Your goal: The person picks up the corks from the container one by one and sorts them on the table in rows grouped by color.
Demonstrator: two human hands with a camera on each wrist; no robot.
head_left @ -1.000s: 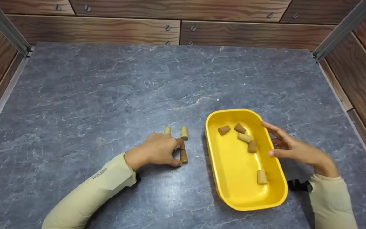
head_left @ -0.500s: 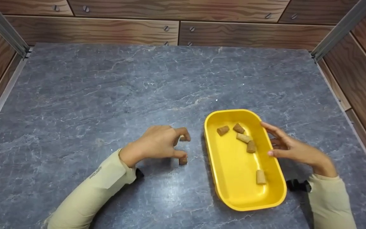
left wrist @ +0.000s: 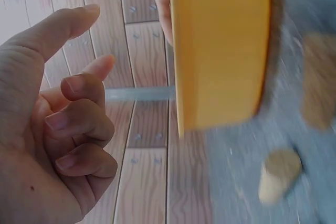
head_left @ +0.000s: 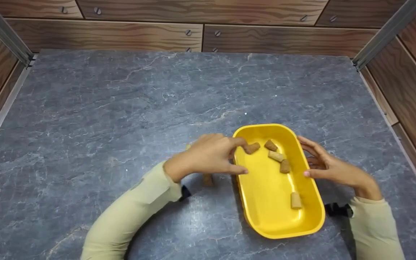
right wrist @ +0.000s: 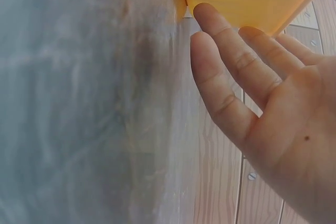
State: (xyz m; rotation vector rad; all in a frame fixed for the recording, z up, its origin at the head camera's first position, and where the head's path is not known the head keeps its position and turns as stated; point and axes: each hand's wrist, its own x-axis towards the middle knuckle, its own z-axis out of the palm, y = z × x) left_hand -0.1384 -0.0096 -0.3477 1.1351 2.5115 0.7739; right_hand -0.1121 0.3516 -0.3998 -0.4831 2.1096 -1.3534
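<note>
My left hand [head_left: 213, 155] reaches over the left rim of a yellow plastic tub [head_left: 262, 216], its index finger close to a brown cork [head_left: 253, 148] inside. In the left wrist view thumb and index finger stand apart, the other fingers curl loosely, and nothing is between them. My right hand [head_left: 332, 171] steadies the tub's right side, thumb over the rim and fingers against the outer wall. Further corks in the tub include a pale cork [head_left: 296, 200] near its front. On the table a brown cork [head_left: 208, 179] and a pale cork [left wrist: 281, 174] lie partly hidden by the left arm.
The grey marbled table [head_left: 139, 94] extends behind and left of the hands. Wood-patterned panels [head_left: 121, 34] bound its back and sides, with metal posts [head_left: 377, 36] at the far corners.
My left hand has left the corks on the table and moved right to the tub's left rim. My right hand and the tub have stayed in place.
</note>
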